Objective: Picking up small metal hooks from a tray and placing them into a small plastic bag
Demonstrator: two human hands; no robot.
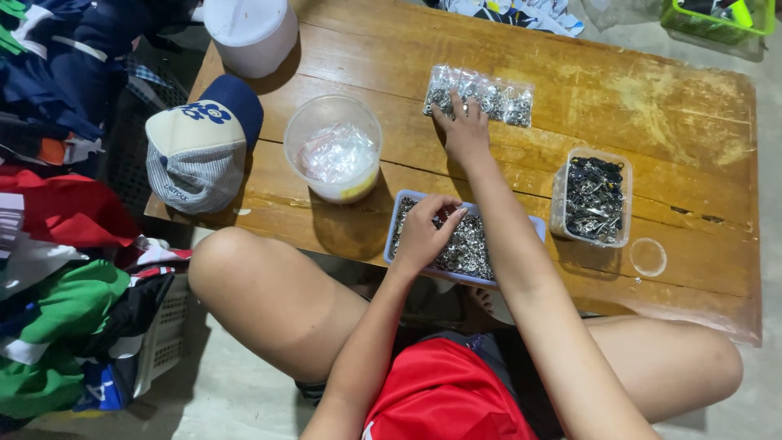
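My left hand reaches into a shallow pale-blue tray filled with small silver metal rings, its fingers curled among them. Farther back, my right hand lies stretched over the low wooden table, fingers resting on the near edge of a clear plastic bag packed with the same silver rings. Whether the left fingers pinch any rings is hidden.
A round clear tub holding crumpled plastic bags stands left of the tray. A clear box of dark metal clips and a round lid sit at right. A cap, a white bucket, heaped clothes lie left.
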